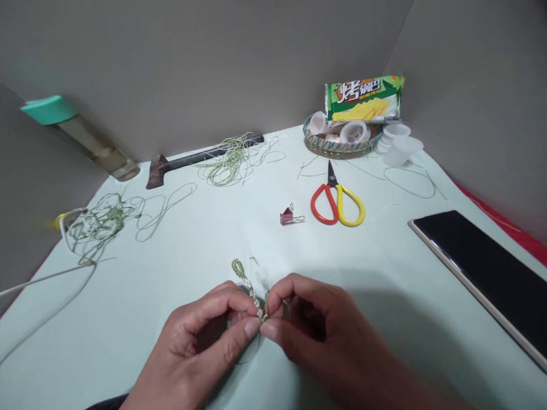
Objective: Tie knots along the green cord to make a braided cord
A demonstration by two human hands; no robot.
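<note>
A knotted green cord piece (247,285) with small pale beads along it stands up between my hands, a loop at its top end. My left hand (200,336) pinches its lower part between thumb and forefinger. My right hand (316,324) pinches the same spot from the other side, fingertips meeting the left hand's. The fingers hide the cord's lower end. A thin dark strand hangs below the hands. Red-and-yellow-handled scissors (337,202) and a small pink binder clip (288,216) lie on the pale green cloth (384,256), beyond my hands.
Tangled green cord lies in bunches (231,162) (100,228) at the back and left. A dark tablet (478,273) lies at the right. At the back stand a woven basket (342,139) of plastic cups, a snack packet (363,99), a bottle (94,142) and a dark tool (192,156).
</note>
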